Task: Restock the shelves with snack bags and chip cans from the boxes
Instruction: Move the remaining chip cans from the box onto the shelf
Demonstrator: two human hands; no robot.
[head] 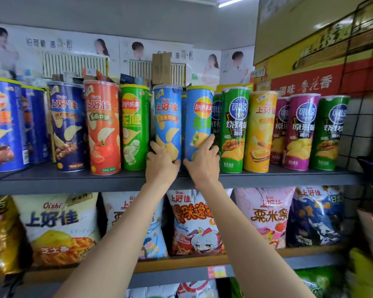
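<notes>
Two bare arms reach up to a grey shelf (73, 179) lined with upright chip cans. The left hand (163, 162) wraps its fingers around the bottom of a light-blue Oishi can (167, 121), thumb on the can's left side, fingers curled across its lower front. The right hand (202, 160) holds the base of the blue Lay's can (199, 117) just beside it, fingers spread up the can's right side and thumb at its lower left. Both cans stand upright near the shelf's front edge, touching or nearly touching each other, in the middle of the row.

To their left stand a green Lay's can (135, 127), a red tomato can (102, 127) and a dark-blue Oishi can (67, 125). To their right are a green barbecue can (234, 130), a yellow can (260, 130) and a purple can (299, 130). More cans stand behind the front row.

On the shelf below, snack bags stand packed side by side: a white Oishi bag (56, 224) at left, a red-and-white bag with a cartoon figure (194, 224) between the forearms, and a pink bag (265, 214) at right. Posters (52, 46) cover the far wall.
</notes>
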